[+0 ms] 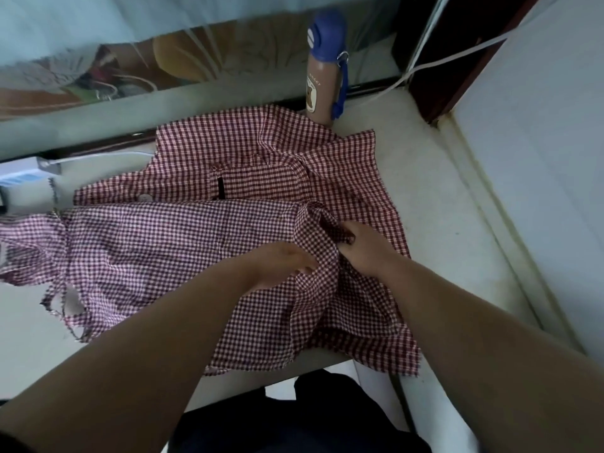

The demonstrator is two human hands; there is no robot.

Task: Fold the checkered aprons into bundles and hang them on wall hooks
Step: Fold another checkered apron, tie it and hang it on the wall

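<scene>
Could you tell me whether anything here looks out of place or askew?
The checkered aprons lie rumpled and overlapping. A frayed corner hangs over the front edge of the table, and the far cloth lies against the upright bottle. Nothing looks spilled.

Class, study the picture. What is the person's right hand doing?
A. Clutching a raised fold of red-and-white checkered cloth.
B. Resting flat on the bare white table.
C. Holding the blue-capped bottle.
A: the right hand curls its fingers into a raised fold of the red-and-white checkered cloth apron; the blue-capped brown bottle stands untouched behind.
</scene>
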